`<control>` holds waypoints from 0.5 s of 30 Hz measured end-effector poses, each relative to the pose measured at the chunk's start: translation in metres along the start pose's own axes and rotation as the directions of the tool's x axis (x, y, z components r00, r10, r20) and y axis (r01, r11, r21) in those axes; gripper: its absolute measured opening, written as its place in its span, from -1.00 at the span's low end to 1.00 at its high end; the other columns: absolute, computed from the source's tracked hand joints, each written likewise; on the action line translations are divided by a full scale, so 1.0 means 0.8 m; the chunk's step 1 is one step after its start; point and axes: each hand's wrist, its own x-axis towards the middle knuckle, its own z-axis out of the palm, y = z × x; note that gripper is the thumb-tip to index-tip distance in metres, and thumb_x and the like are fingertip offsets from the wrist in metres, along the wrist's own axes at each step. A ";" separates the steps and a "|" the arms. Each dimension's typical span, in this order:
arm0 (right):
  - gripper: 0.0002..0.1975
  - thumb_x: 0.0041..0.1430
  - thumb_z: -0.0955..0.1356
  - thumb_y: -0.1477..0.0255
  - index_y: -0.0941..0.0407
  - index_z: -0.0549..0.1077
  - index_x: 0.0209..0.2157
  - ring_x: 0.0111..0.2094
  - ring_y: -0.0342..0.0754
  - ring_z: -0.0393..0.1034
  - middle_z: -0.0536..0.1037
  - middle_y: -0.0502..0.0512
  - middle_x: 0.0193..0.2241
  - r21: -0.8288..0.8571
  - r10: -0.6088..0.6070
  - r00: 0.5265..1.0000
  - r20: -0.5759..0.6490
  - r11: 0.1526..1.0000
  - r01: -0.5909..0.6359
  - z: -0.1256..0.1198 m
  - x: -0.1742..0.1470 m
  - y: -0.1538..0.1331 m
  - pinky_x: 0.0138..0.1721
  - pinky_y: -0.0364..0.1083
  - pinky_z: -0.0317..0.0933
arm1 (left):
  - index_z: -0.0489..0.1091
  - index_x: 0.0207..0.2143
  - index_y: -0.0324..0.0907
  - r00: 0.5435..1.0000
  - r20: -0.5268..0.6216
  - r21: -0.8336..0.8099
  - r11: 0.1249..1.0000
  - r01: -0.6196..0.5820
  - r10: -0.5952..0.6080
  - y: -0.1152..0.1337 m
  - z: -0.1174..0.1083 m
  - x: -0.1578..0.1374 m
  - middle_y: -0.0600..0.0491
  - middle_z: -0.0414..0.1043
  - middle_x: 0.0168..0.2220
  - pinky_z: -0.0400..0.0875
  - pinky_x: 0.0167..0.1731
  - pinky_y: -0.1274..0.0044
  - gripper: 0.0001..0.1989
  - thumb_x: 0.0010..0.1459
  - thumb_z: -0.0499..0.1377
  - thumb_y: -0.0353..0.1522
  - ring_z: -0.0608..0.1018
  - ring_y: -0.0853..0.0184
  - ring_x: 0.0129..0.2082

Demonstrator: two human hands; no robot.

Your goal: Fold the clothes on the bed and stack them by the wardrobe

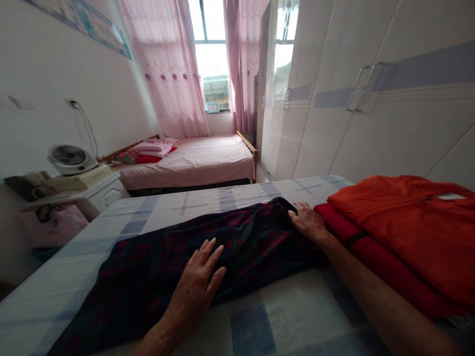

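Observation:
A dark navy garment (pixel 148 262) with a dull red and green pattern lies lengthwise across the bed; its exact kind cannot be told. My left hand (pixel 198 277) is over its middle, palm down, with the fingers stretched and spread. At the garment's right end, my right hand (pixel 308 222) touches the upper edge, fingers extended and slightly bent. Beside my right forearm sits a stack of folded clothes: a red piece (pixel 386 262) below and an orange garment (pixel 404 217) on top.
The bed has a blue-and-white checked sheet (pixel 254 329). Beyond it stands a second bed (pixel 208 155) with pink bedding. A white wardrobe (pixel 334 133) lines the right side. On the left, a fan (pixel 72 157) stands on a cabinet (pixel 109 193), near a pink bag (pixel 55 225).

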 end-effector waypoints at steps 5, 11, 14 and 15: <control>-0.52 0.19 0.17 0.21 0.24 0.37 -0.02 -0.09 0.22 0.39 0.44 0.41 -0.05 -0.070 0.077 0.996 0.054 0.995 -0.073 -0.004 -0.024 0.006 -0.23 0.09 0.27 | 0.17 0.19 -0.14 0.995 0.093 0.132 0.991 0.032 -0.044 -0.011 0.019 -0.024 -0.07 0.13 0.24 0.11 0.16 0.14 -0.51 0.25 -0.06 -0.17 0.16 0.14 0.25; -0.35 0.13 0.11 0.01 0.28 0.44 -0.12 -0.09 0.30 0.39 0.49 0.47 -0.13 -0.082 0.140 0.965 0.224 0.989 -0.125 0.008 -0.011 0.026 -0.18 0.15 0.28 | 0.18 0.18 -0.11 0.993 0.084 0.087 0.993 0.076 -0.083 0.006 0.013 -0.028 -0.06 0.16 0.22 0.06 0.18 0.16 -0.50 0.22 -0.01 -0.14 0.19 0.14 0.23; -0.28 0.05 0.10 -0.09 0.21 0.51 -0.20 -0.19 0.27 0.46 0.56 0.38 -0.23 0.027 0.086 0.946 0.313 0.995 -0.100 0.022 0.011 0.049 -0.19 0.12 0.31 | 0.21 0.15 -0.12 0.993 0.041 0.009 0.994 0.113 -0.114 0.010 0.007 -0.028 -0.07 0.17 0.22 0.06 0.19 0.19 -0.51 0.23 -0.03 -0.14 0.19 0.15 0.23; -0.31 -0.01 0.14 -0.10 0.19 0.53 -0.26 -0.23 0.25 0.48 0.58 0.34 -0.28 0.047 0.061 0.950 0.306 0.996 -0.080 0.026 0.017 0.055 -0.22 0.10 0.33 | 0.23 0.14 -0.13 0.993 0.018 -0.012 0.993 0.119 -0.119 0.011 0.007 -0.027 -0.08 0.18 0.22 0.06 0.19 0.20 -0.52 0.23 -0.03 -0.15 0.19 0.15 0.23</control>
